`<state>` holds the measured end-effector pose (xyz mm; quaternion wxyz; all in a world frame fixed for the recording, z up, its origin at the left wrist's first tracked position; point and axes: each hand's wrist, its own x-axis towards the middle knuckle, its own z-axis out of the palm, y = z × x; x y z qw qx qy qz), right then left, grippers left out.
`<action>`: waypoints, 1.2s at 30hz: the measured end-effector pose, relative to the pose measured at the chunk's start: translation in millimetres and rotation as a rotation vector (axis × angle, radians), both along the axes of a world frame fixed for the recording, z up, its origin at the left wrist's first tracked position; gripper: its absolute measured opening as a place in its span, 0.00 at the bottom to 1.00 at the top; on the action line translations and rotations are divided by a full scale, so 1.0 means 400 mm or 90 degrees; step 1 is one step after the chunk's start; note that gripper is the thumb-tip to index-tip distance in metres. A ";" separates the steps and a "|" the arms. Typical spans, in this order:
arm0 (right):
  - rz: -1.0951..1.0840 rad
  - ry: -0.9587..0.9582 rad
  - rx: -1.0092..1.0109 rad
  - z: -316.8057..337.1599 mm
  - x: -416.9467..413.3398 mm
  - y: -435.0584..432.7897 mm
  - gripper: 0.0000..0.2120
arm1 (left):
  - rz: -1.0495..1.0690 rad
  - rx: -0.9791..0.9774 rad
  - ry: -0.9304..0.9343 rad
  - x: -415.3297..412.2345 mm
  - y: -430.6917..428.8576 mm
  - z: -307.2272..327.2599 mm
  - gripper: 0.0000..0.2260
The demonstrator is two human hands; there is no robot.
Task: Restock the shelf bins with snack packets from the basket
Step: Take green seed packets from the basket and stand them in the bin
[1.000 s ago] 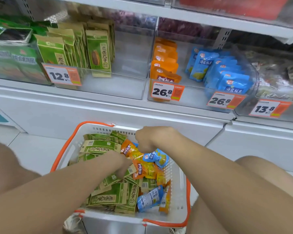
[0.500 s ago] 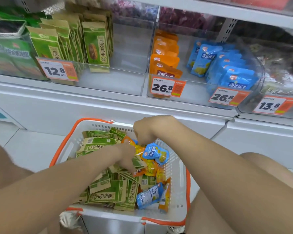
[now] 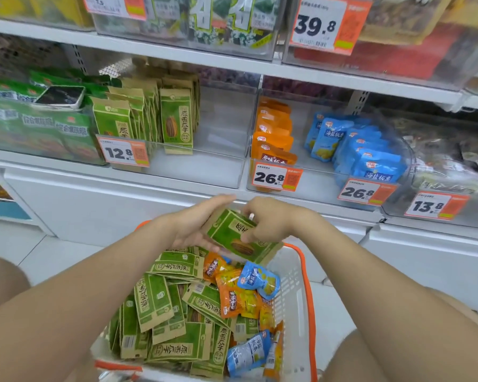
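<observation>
Both hands hold a small stack of green seed packets (image 3: 233,235) above the far end of the white basket (image 3: 295,282) with orange rim. My left hand (image 3: 193,226) cups the stack from the left, fingers extended along its top edge. My right hand (image 3: 268,219) grips it from the right, fingers curled over the front. The basket holds several more green packets (image 3: 160,304), orange packets (image 3: 236,296) and blue packets (image 3: 260,279). On the shelf, the clear bin (image 3: 218,150) with upright green packets (image 3: 177,125) is empty on its right half.
Orange packets (image 3: 273,133) and blue packets (image 3: 370,150) fill the neighbouring clear bin. Price tags 12.8 (image 3: 123,153), 26.8 (image 3: 275,176) and 13.8 (image 3: 433,205) hang on the bin fronts. A green box stack (image 3: 36,125) sits left. An upper shelf (image 3: 232,62) overhangs. My knees flank the basket.
Both hands have come up out of the basket with a stack of green packets held between them. The camera has tilted up, showing the upper shelf.
</observation>
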<state>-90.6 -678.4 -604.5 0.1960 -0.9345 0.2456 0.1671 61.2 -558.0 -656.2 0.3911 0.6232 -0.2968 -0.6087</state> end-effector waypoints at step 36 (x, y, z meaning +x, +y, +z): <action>-0.168 -0.707 0.075 0.129 0.312 -0.011 0.15 | 0.368 -0.239 -1.189 0.328 -0.036 0.252 0.11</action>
